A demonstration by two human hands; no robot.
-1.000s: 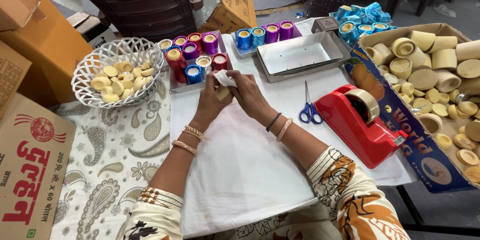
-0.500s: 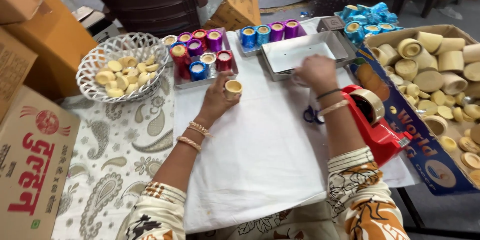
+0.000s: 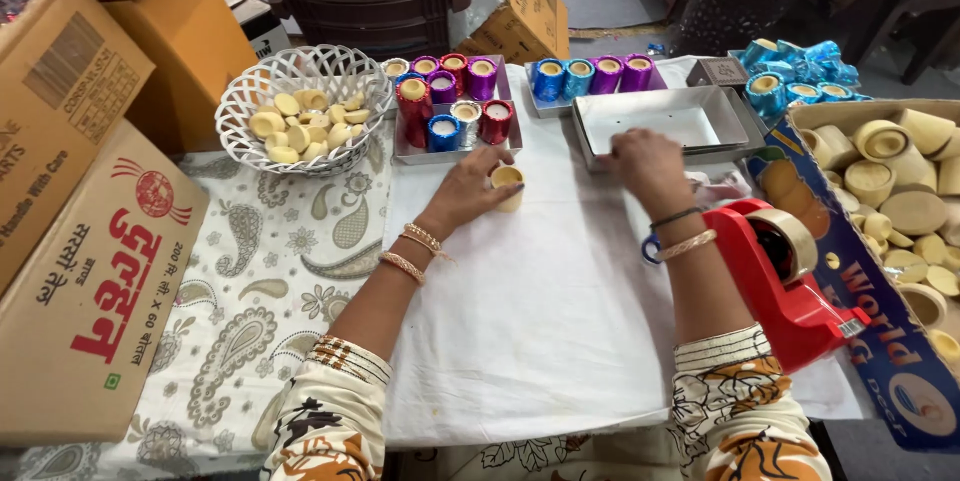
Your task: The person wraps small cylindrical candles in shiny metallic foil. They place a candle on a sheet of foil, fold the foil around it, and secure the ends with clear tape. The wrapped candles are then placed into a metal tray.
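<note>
The right hand point(image 3: 640, 156) has reached to the metal tray point(image 3: 735, 129).

A small packing workshop: stacked cardboard cartons point(image 3: 90, 191) fill the left of the frame, trays of foil-wrapped candle cups point(image 3: 455, 106) sit at top centre, a box of bare cups point(image 3: 900, 191) and a red tape dispenser point(image 3: 790, 281) crowd the right of the counter point(image 3: 540, 321)

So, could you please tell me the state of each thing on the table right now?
Left hand: holding a small cup.
Right hand: reaching at the steel tray, grip unclear.
Steel tray: looks empty.
Basket: partly filled.
Tape dispenser: loaded, upright.
Scissors: mostly hidden.
</note>
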